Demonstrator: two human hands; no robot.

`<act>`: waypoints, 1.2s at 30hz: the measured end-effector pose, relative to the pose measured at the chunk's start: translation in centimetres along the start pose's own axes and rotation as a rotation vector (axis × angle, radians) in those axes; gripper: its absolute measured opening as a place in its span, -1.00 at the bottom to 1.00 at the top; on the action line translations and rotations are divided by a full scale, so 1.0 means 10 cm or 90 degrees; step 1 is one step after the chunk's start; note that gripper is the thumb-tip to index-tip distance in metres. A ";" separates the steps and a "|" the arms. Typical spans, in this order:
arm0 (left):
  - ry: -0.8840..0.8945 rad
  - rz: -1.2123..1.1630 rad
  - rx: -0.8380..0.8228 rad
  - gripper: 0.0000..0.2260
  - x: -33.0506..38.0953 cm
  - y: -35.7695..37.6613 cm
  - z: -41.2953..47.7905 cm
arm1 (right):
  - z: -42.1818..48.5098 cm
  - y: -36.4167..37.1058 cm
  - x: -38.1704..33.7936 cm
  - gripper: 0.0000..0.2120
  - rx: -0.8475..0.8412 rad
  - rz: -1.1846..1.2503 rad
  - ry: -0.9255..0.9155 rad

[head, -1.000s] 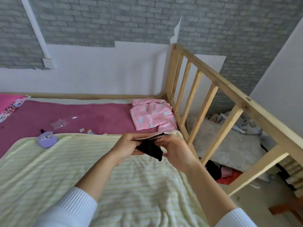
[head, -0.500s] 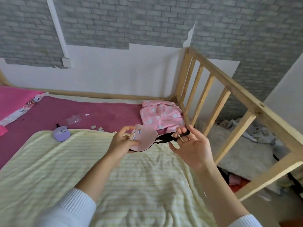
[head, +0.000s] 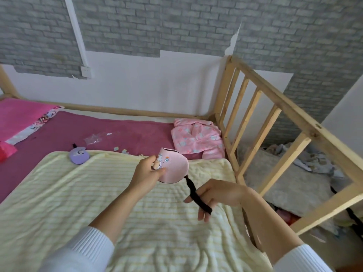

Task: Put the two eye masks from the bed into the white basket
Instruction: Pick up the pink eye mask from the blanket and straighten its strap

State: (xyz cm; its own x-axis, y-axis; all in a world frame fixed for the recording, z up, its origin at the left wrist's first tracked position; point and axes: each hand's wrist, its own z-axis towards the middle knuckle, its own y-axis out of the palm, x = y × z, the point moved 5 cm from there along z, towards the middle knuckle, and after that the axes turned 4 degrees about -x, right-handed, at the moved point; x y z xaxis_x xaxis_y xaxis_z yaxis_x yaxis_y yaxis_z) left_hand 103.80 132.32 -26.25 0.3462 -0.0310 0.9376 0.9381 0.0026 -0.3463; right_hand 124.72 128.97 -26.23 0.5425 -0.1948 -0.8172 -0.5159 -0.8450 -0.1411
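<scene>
A pink eye mask point(head: 174, 166) with a cartoon face hangs in the air above the yellow striped blanket point(head: 98, 197). My left hand point(head: 146, 173) pinches its left edge. Its black strap point(head: 196, 195) runs down to my right hand point(head: 218, 195), whose fingers are spread, with the strap draped between them. A purple eye mask point(head: 79, 155) lies on the blanket's far left corner, by the maroon sheet. No white basket is in view.
A folded pink garment point(head: 198, 138) lies at the bed's far right corner. The wooden bed rail point(head: 275, 122) runs along the right, with clutter on the floor beyond it. A clear plastic bag point(head: 94, 137) and paper scraps lie on the maroon sheet. Pink pillows sit far left.
The mask has unfolded from a dark bundle to its pink face. My right hand has dropped lower and nearer, drawing the strap downward. The view has turned left.
</scene>
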 end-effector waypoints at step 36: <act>-0.146 -0.111 0.227 -0.87 -0.07 0.03 -0.89 | 0.30 0.31 -0.30 -0.83 0.551 -0.530 -0.163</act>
State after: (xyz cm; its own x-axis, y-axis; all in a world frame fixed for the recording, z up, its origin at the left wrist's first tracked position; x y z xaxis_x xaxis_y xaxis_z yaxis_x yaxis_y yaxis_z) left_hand 103.75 123.45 -27.30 0.1384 0.1608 0.9772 0.9130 0.3616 -0.1888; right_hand 119.46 128.41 -25.88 0.8211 0.4325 -0.3724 -0.3967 -0.0366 -0.9172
